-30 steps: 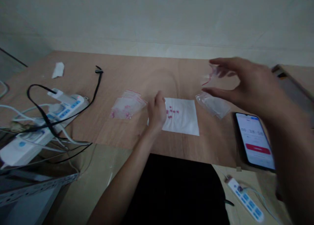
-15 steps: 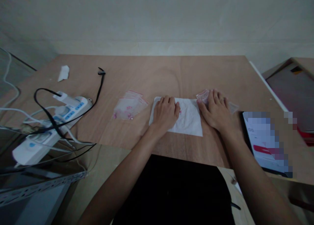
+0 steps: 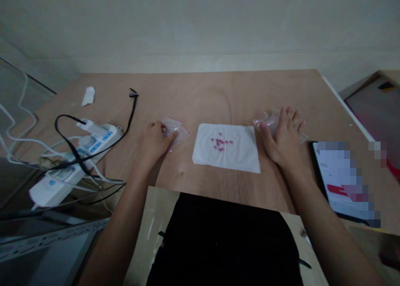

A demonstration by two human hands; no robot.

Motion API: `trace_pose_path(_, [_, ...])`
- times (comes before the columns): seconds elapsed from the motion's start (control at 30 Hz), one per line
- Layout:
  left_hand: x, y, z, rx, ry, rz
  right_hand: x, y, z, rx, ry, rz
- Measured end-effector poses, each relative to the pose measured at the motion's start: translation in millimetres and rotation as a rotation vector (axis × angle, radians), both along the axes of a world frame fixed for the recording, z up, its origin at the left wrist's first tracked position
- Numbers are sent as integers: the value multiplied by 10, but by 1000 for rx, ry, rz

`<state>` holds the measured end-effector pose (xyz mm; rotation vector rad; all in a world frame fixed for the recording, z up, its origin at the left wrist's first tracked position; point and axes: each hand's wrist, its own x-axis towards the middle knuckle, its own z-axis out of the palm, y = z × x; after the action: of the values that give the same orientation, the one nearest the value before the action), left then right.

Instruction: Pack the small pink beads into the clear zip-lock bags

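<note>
My left hand (image 3: 155,141) rests over small clear zip bags (image 3: 179,133) left of centre, covering most of them. Its fingers bend loosely and the thumb stands apart, with no grip showing. Red lines run along the bags' top edges. Palm down, my right hand (image 3: 286,138) lies with fingers spread on another group of clear zip bags (image 3: 270,120). Between the hands a white cloth or tissue sheet (image 3: 237,157) lies flat on the table. Several small pinkish-red beads or pellets (image 3: 220,142) are scattered near its middle; their exact kind is too small to tell.
A white power strip (image 3: 67,171) with tangled cables (image 3: 75,161) sits at the left table edge. A phone or tablet (image 3: 337,182) lies at the right. A torn white paper piece (image 3: 88,96) is at the back left, and a wall (image 3: 200,28) stands behind the wooden table (image 3: 212,94).
My left hand has moved left from the white sheet onto the left zip bags, uncovering the small red pieces. My right hand stays on the right bags, its fingers slightly more spread.
</note>
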<state>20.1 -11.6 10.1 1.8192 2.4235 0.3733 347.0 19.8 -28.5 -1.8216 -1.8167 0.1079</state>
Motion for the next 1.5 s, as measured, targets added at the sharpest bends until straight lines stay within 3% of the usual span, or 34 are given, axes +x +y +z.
trace_pose_path(0.27, [-43, -59, -67, 90, 24, -89, 17, -67, 74, 107, 22, 3])
trace_pose_path(0.4, [-31, -184, -45, 255, 22, -90, -8, -108, 122, 220, 60, 8])
trace_pose_path(0.5, [97, -314, 8, 440, 13, -105, -218, -210, 256, 320, 217, 43])
trace_pose_path(0.57, [250, -388, 34, 541, -7, -151, -463, -301, 370, 275, 433, 121])
trace_pose_path(0.67, [527, -462, 31, 626, -47, -269, -857, -420, 502, 26, 759, 343])
trace_pose_path(0.73, [696, -494, 18, 645, -75, -335, -1030, -473, 534, -61, 876, 420])
trace_pose_path(0.87, [928, -535, 48, 634, -347, -366, -1044, -557, 522, 72, 862, 383])
trace_pose_path(1.03, [1095, -488, 175, 446, -1055, -271, -849, -701, 508, 352, 447, 444])
trace_pose_path(1.13, [1154, -431, 209, 357, -1288, -251, -792, -756, 488, 399, 315, 456])
trace_pose_path(1.33, [1212, -386, 182, 262, -1468, -183, -748, -809, 481, 395, 342, 452])
trace_pose_path(1.5, [1239, -390, 198, 315, -1399, -323, -768, -837, 574, 250, 561, 442])
